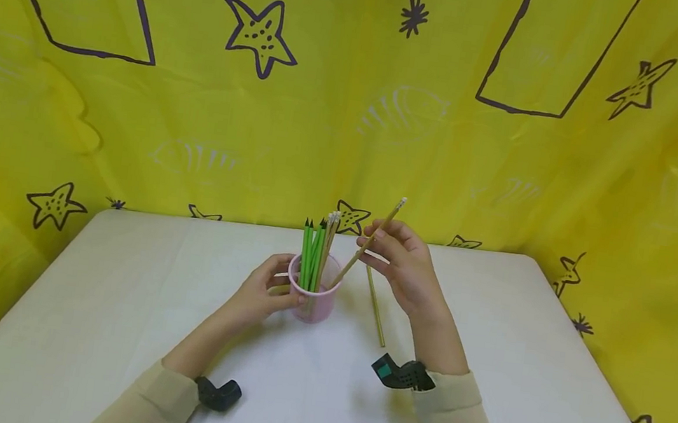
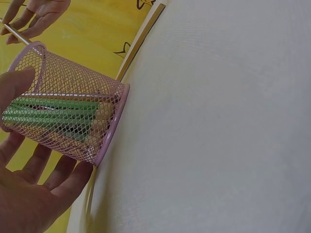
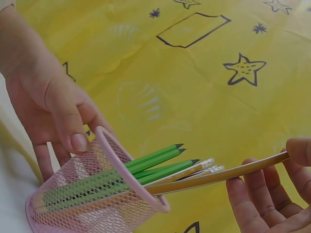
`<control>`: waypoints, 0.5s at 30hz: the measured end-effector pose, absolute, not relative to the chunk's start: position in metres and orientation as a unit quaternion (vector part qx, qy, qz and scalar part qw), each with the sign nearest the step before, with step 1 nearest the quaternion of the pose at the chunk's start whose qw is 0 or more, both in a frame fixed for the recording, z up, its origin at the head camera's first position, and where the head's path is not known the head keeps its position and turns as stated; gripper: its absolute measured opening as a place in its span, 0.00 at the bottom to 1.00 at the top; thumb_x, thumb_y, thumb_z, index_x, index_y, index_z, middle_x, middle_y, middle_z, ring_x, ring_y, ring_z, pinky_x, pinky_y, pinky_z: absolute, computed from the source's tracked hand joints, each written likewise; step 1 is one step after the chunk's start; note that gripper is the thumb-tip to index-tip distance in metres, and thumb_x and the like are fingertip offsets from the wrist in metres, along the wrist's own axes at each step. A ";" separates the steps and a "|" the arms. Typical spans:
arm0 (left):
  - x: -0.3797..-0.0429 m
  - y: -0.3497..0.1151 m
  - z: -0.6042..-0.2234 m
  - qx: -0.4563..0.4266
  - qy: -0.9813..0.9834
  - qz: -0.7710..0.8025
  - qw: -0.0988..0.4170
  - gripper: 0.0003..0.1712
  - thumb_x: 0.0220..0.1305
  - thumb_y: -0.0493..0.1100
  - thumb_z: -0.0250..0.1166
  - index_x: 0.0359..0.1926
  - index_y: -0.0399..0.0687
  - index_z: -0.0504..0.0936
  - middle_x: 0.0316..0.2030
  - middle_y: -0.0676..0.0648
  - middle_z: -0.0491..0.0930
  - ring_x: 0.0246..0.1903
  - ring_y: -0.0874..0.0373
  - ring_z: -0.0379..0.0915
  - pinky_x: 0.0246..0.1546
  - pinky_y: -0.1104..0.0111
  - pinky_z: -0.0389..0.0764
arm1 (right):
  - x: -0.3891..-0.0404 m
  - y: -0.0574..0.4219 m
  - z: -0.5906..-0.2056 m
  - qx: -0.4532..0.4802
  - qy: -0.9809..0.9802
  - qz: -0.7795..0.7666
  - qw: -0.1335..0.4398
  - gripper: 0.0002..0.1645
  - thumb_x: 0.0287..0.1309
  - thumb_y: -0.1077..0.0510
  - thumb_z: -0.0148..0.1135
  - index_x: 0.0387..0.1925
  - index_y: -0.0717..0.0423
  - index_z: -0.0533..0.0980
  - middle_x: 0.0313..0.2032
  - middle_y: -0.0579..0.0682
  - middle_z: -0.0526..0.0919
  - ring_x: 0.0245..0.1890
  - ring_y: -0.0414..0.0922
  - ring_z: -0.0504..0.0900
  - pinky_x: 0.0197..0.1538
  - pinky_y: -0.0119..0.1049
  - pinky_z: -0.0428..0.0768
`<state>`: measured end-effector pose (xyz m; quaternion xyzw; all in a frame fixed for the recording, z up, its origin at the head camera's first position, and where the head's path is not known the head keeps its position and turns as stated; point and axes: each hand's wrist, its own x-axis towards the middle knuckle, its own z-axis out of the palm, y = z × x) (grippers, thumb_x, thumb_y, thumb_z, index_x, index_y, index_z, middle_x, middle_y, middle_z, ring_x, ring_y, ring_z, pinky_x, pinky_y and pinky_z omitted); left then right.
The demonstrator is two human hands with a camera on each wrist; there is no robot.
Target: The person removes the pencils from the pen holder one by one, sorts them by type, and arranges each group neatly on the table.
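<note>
A pink mesh pencil cup stands upright on the table, gripped by my left hand with thumb and fingers around its side. Inside it are several green pencils, dark points up, and a few tan pencils with white erasers up. My right hand pinches a gold-yellow pencil between thumb and fingers. That pencil leans, eraser end up, its lower end inside the cup's rim. Another gold pencil lies on the table, right of the cup.
The white table reaches back to a yellow curtain printed with stars and fish, which also hangs along both sides. Each wrist carries a dark band-mounted device, such as the right wrist camera.
</note>
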<state>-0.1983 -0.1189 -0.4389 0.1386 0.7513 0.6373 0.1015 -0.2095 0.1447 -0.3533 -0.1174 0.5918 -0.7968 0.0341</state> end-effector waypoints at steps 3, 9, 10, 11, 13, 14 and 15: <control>-0.198 -0.119 -0.439 0.138 0.752 0.637 0.104 0.42 0.58 0.38 0.73 0.70 0.51 0.64 0.69 0.40 0.67 0.66 0.40 0.68 0.65 0.46 0.71 | -0.209 0.149 -0.351 -0.113 0.584 -0.804 0.030 0.08 0.71 0.64 0.55 0.49 0.58 0.72 0.44 0.52 0.81 0.47 0.49 0.85 0.55 0.45 0.84; -0.199 -0.118 -0.437 0.131 0.753 0.636 0.107 0.41 0.58 0.39 0.74 0.70 0.53 0.64 0.69 0.42 0.67 0.66 0.41 0.68 0.65 0.46 0.71 | -0.208 0.157 -0.346 -0.117 0.563 -0.818 0.017 0.07 0.72 0.63 0.54 0.48 0.57 0.73 0.44 0.52 0.81 0.46 0.48 0.85 0.54 0.46 0.84; -0.199 -0.118 -0.437 0.133 0.753 0.635 0.107 0.42 0.58 0.39 0.74 0.70 0.53 0.64 0.69 0.42 0.67 0.66 0.41 0.67 0.65 0.47 0.71 | -0.208 0.159 -0.345 -0.120 0.559 -0.820 0.015 0.07 0.72 0.63 0.54 0.48 0.57 0.73 0.44 0.51 0.82 0.45 0.48 0.86 0.54 0.47 0.84; -0.199 -0.118 -0.437 0.135 0.752 0.636 0.107 0.41 0.58 0.39 0.73 0.70 0.52 0.64 0.69 0.41 0.67 0.66 0.41 0.67 0.65 0.47 0.71 | -0.208 0.161 -0.344 -0.124 0.557 -0.821 0.015 0.07 0.72 0.63 0.54 0.48 0.57 0.73 0.44 0.50 0.82 0.45 0.48 0.86 0.54 0.46 0.84; -0.199 -0.117 -0.436 0.137 0.752 0.635 0.107 0.41 0.58 0.38 0.73 0.70 0.51 0.64 0.69 0.41 0.67 0.66 0.40 0.67 0.65 0.46 0.71 | -0.208 0.164 -0.343 -0.129 0.553 -0.823 0.014 0.07 0.72 0.63 0.54 0.48 0.56 0.73 0.43 0.50 0.82 0.45 0.48 0.85 0.54 0.46 0.84; -0.199 -0.117 -0.436 0.138 0.754 0.634 0.105 0.41 0.58 0.39 0.73 0.70 0.51 0.64 0.69 0.40 0.67 0.66 0.40 0.67 0.65 0.46 0.71 | -0.208 0.165 -0.342 -0.130 0.553 -0.823 0.013 0.07 0.72 0.64 0.54 0.48 0.56 0.73 0.43 0.50 0.82 0.45 0.48 0.85 0.54 0.46 0.85; -0.199 -0.117 -0.436 0.139 0.753 0.634 0.105 0.41 0.58 0.38 0.73 0.70 0.50 0.64 0.69 0.40 0.67 0.66 0.40 0.67 0.65 0.46 0.71 | -0.208 0.166 -0.342 -0.131 0.552 -0.823 0.011 0.07 0.72 0.64 0.54 0.48 0.56 0.73 0.43 0.50 0.82 0.45 0.47 0.85 0.53 0.46 0.85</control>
